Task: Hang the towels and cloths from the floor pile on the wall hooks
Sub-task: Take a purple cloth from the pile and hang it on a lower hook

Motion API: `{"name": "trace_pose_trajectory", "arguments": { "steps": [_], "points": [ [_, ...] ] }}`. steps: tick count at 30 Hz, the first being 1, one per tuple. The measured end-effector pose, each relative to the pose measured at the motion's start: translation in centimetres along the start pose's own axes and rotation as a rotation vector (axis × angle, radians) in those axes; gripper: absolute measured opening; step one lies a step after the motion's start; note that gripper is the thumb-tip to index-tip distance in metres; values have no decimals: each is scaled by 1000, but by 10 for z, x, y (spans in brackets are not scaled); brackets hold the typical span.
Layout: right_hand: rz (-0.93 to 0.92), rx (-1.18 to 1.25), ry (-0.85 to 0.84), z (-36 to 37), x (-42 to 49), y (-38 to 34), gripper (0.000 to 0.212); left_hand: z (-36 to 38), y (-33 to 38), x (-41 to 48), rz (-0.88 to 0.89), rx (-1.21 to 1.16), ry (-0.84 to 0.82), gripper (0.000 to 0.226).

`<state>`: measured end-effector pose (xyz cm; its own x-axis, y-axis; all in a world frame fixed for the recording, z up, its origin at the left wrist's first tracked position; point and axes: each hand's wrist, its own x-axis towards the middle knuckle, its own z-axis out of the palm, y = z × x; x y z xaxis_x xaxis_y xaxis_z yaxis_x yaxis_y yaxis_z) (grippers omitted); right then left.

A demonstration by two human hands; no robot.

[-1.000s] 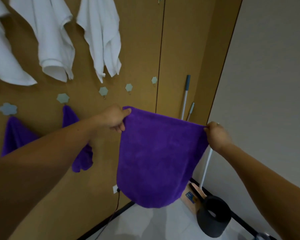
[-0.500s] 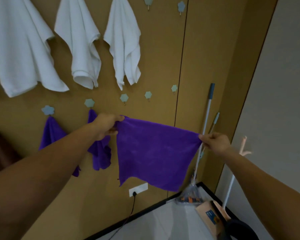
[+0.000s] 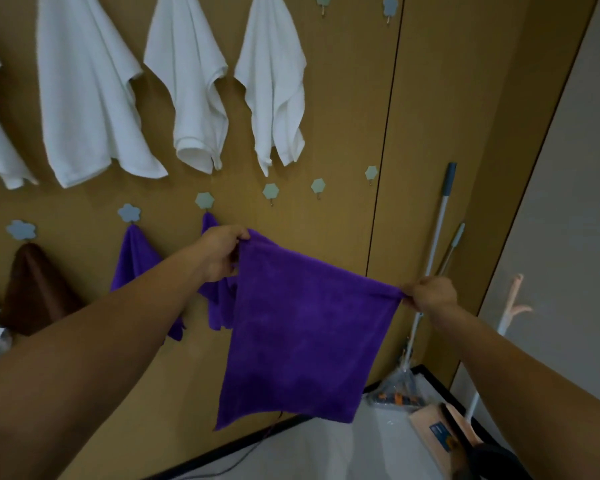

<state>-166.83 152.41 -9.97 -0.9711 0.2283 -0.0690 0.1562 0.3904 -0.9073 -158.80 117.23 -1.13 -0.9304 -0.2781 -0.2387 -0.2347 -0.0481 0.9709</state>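
I hold a purple cloth stretched out in front of the wooden wall. My left hand grips its upper left corner, just below an occupied hexagon hook. My right hand pinches the upper right corner, lower down, so the top edge slopes to the right. Three bare hexagon hooks sit on the wall above the cloth. Two purple cloths and a brown cloth hang on the lower row. Several white towels hang on the upper row.
A mop handle and a thinner pole lean in the corner at the right. A pink stand, an orange box and a dark bin are on the floor at the lower right. A cable runs along the floor.
The view has tilted up and left, showing more of the towel rows. My left hand has carried the cloth's corner up toward the lower hooks, and my right hand sits lower than it now.
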Motion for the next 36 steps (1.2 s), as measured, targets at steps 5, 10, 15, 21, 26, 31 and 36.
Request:
{"name": "trace_pose_trajectory", "arguments": {
  "steps": [5, 10, 15, 21, 26, 31, 36],
  "points": [
    [118, 36, -19, 5, -10, 1, 9, 1, 1, 1, -15, -17, 27, 7],
    [1, -164, 93, 4, -19, 2, 20, 0, -4, 11, 18, 53, 114, 10],
    [-154, -299, 216, 6, -27, -1, 10, 3, -10, 13, 1, -41, 76, 10],
    [-24, -8, 292, 8, -26, 8, 11, 9, -3, 14, 18, -215, 23, 13],
    [-12, 255, 426, 11, -31, 3, 7, 18, -1, 16, 76, -276, 44, 21],
    [151, 360, 316, 6, -26, 0, 27, 18, -7, 21, 69, -187, 50, 11],
    [81, 486, 175, -6, -24, -19, 14, 11, -11, 32, 134, -155, 113, 10]
  ]
}}
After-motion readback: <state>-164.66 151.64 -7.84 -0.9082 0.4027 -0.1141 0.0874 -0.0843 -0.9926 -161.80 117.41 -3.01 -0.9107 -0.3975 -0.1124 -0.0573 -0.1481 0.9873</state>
